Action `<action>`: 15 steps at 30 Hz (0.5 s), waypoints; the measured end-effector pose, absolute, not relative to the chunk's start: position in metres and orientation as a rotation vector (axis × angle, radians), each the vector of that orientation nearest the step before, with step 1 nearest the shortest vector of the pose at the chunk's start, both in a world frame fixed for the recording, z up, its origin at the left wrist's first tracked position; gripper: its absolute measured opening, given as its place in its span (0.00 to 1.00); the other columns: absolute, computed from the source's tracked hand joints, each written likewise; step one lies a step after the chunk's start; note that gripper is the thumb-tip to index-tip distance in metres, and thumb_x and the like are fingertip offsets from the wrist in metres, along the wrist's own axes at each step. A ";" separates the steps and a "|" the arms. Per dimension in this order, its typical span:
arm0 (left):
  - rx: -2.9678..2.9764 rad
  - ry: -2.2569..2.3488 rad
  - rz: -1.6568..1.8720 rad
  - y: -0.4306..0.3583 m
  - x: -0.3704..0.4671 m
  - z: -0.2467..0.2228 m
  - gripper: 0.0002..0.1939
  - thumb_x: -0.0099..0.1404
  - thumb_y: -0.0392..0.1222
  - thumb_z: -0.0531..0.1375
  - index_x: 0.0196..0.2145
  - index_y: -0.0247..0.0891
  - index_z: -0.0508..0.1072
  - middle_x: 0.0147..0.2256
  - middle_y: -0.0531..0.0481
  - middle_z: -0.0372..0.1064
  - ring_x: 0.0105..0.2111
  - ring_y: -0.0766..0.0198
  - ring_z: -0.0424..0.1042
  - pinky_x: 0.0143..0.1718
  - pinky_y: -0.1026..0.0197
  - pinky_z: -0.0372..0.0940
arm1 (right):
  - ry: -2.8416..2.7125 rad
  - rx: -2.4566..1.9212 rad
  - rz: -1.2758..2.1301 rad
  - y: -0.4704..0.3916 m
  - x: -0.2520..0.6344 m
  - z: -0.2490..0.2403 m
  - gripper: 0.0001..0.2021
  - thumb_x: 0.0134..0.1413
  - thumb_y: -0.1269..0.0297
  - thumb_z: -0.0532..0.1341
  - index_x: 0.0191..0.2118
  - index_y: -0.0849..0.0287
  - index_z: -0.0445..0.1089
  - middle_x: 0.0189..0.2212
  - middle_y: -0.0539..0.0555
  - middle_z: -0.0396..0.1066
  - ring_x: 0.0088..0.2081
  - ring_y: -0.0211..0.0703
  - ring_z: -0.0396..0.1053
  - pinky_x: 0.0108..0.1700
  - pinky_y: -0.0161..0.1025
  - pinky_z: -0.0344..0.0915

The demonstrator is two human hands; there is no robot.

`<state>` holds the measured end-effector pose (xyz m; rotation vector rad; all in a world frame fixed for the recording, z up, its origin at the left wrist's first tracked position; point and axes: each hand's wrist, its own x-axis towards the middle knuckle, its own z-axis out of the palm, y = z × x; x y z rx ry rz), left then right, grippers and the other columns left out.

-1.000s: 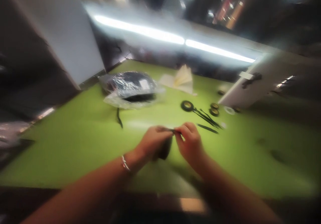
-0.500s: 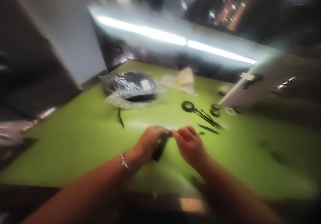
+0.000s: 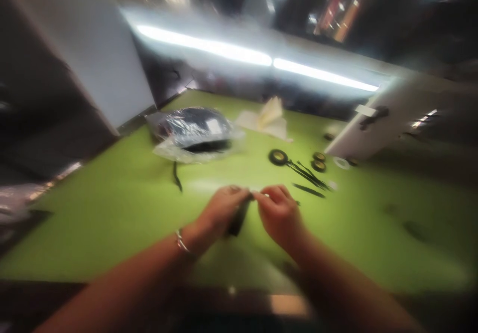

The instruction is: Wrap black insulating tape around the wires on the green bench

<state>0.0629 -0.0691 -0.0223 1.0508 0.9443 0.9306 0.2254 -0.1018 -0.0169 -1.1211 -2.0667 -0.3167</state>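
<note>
My left hand [image 3: 223,208] is closed around a small black rectangular piece [image 3: 239,219], whose lower end hangs out below the fingers. Its kind cannot be made out in the blur. My right hand [image 3: 278,208] is closed too, thumb and forefinger pinched at the top end of that black piece, close against the left fingertips. What the right fingers pinch is hidden. Just beyond my right hand lie a flat black strip [image 3: 308,190], several thin black strips [image 3: 308,174] and a roll of black tape [image 3: 278,157].
A clear plastic bag [image 3: 197,131] with dark contents sits at the back left of the green table [image 3: 112,213], a black strap [image 3: 177,176] beside it. Behind are crumpled pale paper [image 3: 271,119], smaller tape rolls [image 3: 318,161] and a white ring [image 3: 341,163]. White panels [image 3: 358,129] flank the table.
Both hands stay together at the black piece, with a slight shift of the right fingers. The whole view has drifted a little.
</note>
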 end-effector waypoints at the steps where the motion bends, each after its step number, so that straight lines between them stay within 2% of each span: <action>1: 1.102 0.960 0.942 -0.068 0.063 -0.023 0.19 0.55 0.54 0.64 0.26 0.32 0.74 0.19 0.52 0.65 0.19 0.70 0.59 0.22 0.64 0.54 | -2.018 -1.140 -0.211 -0.101 0.226 -0.016 0.12 0.57 0.74 0.57 0.44 0.56 0.73 0.34 0.56 0.71 0.37 0.45 0.66 0.40 0.43 0.68; 5: 1.295 1.000 1.018 -0.068 0.064 -0.023 0.17 0.56 0.53 0.63 0.27 0.33 0.77 0.24 0.49 0.71 0.25 0.66 0.64 0.28 0.64 0.59 | -2.011 -1.155 0.105 -0.098 0.229 -0.015 0.09 0.59 0.70 0.56 0.42 0.56 0.73 0.33 0.54 0.73 0.34 0.41 0.69 0.38 0.40 0.68; 10: 1.310 1.012 0.972 -0.071 0.067 -0.020 0.19 0.56 0.55 0.62 0.29 0.33 0.76 0.24 0.48 0.71 0.25 0.64 0.66 0.28 0.63 0.61 | -1.977 -1.187 0.091 -0.098 0.229 -0.014 0.06 0.57 0.71 0.57 0.35 0.56 0.71 0.28 0.52 0.72 0.31 0.40 0.68 0.35 0.38 0.65; 12: 1.282 0.986 0.945 -0.071 0.069 -0.021 0.19 0.56 0.55 0.63 0.32 0.33 0.76 0.27 0.46 0.73 0.28 0.62 0.69 0.31 0.62 0.63 | -1.922 -1.197 0.078 -0.098 0.229 -0.013 0.04 0.56 0.71 0.58 0.33 0.56 0.70 0.28 0.51 0.71 0.32 0.41 0.67 0.35 0.38 0.65; 15: 1.254 0.886 0.935 -0.071 0.071 -0.022 0.18 0.52 0.49 0.67 0.36 0.34 0.75 0.35 0.45 0.75 0.35 0.60 0.72 0.38 0.60 0.65 | -1.871 -1.198 0.141 -0.098 0.229 -0.012 0.05 0.55 0.73 0.58 0.32 0.56 0.68 0.28 0.50 0.70 0.32 0.40 0.67 0.35 0.38 0.64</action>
